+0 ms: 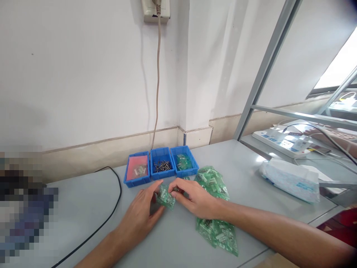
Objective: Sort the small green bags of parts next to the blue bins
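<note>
Between my two hands is a small green plastic bag (pixel 166 196) with small parts inside. My left hand (pixel 143 209) grips its left side between thumb and fingers. The fingers of my right hand (pixel 192 196) pinch its upper right edge. Several more green bags (pixel 220 235) with metal parts lie in a pile beneath and beside my right wrist. Just beyond my hands stand three blue bins: the left bin (pixel 137 182) holds a pink sheet and a clear bag, the middle bin (pixel 162 174) holds loose screws, and the right bin (pixel 187 172) holds a green bag.
A black cable (pixel 118 201) curves over the table (pixel 92 208) at left. At right lie a white plastic package (pixel 290 180) and a power strip (pixel 279 143) behind a grey metal frame (pixel 267 56). Part of a person shows at the left edge, blurred.
</note>
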{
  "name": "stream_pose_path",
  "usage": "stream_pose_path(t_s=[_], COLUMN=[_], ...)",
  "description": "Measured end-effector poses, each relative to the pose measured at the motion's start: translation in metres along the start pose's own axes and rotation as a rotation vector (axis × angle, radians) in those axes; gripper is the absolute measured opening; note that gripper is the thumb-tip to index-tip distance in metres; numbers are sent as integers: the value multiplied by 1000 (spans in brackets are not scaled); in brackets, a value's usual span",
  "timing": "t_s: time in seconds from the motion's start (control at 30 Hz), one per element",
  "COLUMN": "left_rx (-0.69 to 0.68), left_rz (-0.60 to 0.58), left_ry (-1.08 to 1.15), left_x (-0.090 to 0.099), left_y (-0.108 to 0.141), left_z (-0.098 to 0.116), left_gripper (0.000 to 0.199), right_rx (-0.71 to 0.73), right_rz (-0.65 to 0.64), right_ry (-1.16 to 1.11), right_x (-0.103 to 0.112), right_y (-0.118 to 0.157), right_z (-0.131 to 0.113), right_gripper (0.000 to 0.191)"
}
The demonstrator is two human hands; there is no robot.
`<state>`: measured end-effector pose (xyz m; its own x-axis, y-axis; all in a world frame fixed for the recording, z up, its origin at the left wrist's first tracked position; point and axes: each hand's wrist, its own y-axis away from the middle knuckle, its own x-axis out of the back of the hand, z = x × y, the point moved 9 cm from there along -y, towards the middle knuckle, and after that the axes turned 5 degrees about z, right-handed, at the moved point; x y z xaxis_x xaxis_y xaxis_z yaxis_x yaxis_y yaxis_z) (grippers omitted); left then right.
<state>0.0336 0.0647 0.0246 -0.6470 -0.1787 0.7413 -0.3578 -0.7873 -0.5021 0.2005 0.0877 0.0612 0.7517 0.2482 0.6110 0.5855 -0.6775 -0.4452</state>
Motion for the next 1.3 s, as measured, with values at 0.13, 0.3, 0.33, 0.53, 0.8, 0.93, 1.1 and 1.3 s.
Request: stream_pose_path(t_s=[0.13,0.3,0.33,0.53,0.8,0.93,1.1,1.3], left_rx=[4,-14,-22,-46,-90,-100,-114,-133], left_rz=[-11,-5,-4,10,22,-30,-59,-63], left_ry=[0,-15,-16,-19,-42,-30,0,-28], left_x=[1,2,2,3,5,3,3,4], left_y=[-1,-1,-1,-2,-4,-5,-6,-9], left_z=[2,4,4,7,10,11,16,22], left_gripper=[67,66,65,61,57,42,31,25], right_rx=[-4,-14,-14,-7,-15,-32,-46,-62], right_rz=[-10,-26,-30,-42,-41,-53,-50,-45], right_ry=[-3,-5,-3,-16,-18,-14,-31,-58], right_x=[-1,-2,-3,-5,-5,-6,-6,-3], right_y=[0,1,1,2,2,2,2,2], right_z=[0,0,0,0,0,1,1,0], right_gripper=[10,10,10,10,10,14,17,17])
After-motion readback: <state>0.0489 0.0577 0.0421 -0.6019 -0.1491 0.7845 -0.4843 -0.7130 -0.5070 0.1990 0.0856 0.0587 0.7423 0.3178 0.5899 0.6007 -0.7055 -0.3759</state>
